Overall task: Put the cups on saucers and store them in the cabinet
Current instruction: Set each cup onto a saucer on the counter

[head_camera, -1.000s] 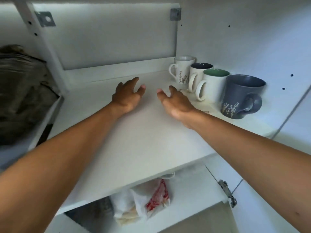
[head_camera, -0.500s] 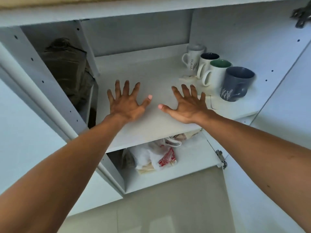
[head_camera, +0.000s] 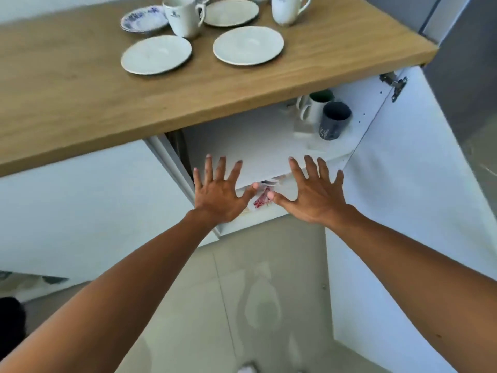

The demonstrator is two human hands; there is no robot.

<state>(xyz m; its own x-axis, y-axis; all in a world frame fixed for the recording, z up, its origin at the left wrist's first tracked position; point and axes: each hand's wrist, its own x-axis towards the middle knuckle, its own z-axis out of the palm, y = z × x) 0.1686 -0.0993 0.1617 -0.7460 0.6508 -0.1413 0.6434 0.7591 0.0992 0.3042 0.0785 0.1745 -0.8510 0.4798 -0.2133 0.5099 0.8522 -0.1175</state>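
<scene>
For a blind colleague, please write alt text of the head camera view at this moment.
Two empty hands, left hand and right hand, spread open before an open white cabinet under a wooden counter. On the counter stand white cups and empty saucers. Mugs sit at the shelf's right.

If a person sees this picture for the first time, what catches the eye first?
Two open hands, left and right, spread empty before the open cabinet's shelf. Above, bare saucers and a white cup wait on the wooden counter. Mugs stand at the shelf's back right.
</scene>
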